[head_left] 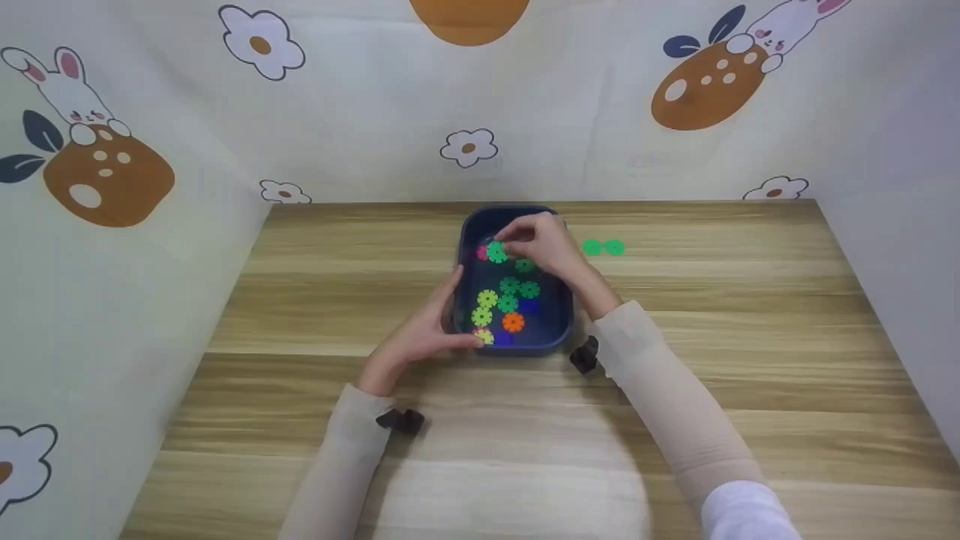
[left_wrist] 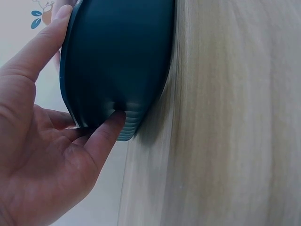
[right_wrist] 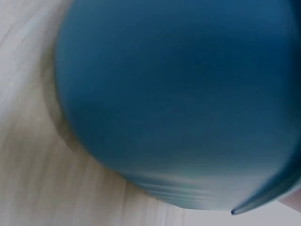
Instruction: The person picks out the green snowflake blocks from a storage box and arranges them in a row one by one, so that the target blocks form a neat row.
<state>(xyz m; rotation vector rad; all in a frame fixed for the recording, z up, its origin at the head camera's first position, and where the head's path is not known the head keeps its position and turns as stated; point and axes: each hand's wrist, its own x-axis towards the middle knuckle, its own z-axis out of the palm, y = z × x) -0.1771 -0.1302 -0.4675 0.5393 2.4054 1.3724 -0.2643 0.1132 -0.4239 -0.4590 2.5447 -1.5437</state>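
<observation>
A dark blue plastic bin stands on the table with notched plastic discs inside it. My left hand grips the bin's left side; in the left wrist view its thumb lies along the rim and other fingers press the ribbed wall. Over the far part of the bin, my right hand pinches a green notched disc. Beside that disc shows a pink one. Lower down lie several green discs, several yellow ones, an orange one and blue pieces. The right wrist view shows mostly the bin's outer wall.
Two green discs lie side by side on the wood-grain table, right of the bin. A printed cloth with rabbits and flowers hangs behind the table and along its left side. Black wrist mounts sit on both sleeves.
</observation>
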